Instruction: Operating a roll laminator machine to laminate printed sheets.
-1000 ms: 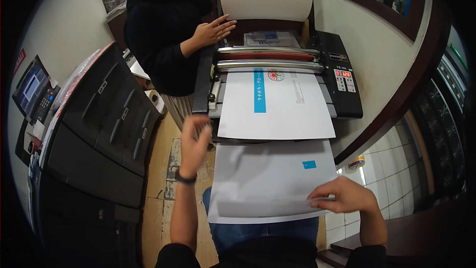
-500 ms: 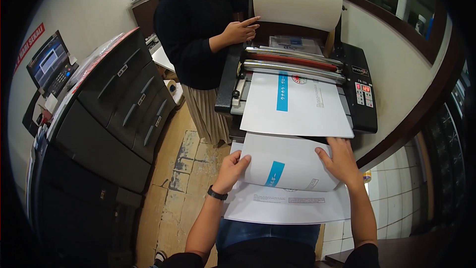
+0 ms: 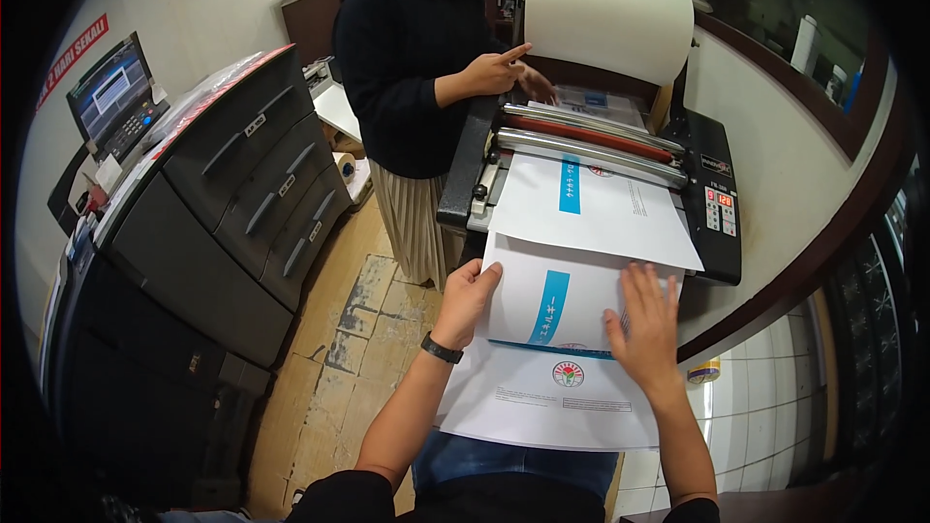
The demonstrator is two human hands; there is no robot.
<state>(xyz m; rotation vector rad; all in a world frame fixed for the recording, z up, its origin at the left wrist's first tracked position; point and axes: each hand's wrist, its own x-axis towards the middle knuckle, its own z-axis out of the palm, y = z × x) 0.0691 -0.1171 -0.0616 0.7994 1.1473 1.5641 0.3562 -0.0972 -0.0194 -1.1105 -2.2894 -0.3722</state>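
My left hand (image 3: 467, 295) pinches the left edge of a white printed sheet (image 3: 513, 291) with a blue strip. My right hand (image 3: 641, 334) lies open on that sheet's right side, fingers spread. Beneath it, another white sheet (image 3: 513, 387) with a round emblem extends over my lap. Just ahead, a sheet (image 3: 610, 213) with a blue strip lies in a black laminating machine (image 3: 717, 242), its far end at the metal and red rollers (image 3: 591, 140); its near edge overlaps the sheet I hold. A large white roll (image 3: 605, 15) hangs above the machine.
A co-worker (image 3: 397, 107) in dark top and pleated skirt stands behind the machine's left side, both hands near it. A large dark grey printer (image 3: 184, 261) with screen (image 3: 111, 87) stands left. A brown-trimmed partition (image 3: 823, 116) runs along the right; tiled floor (image 3: 746, 426) shows below.
The held sheet has moved forward under the machine's sheet edge, with my left hand rising with it. My right hand has shifted from its far edge onto its face. The view has shifted.
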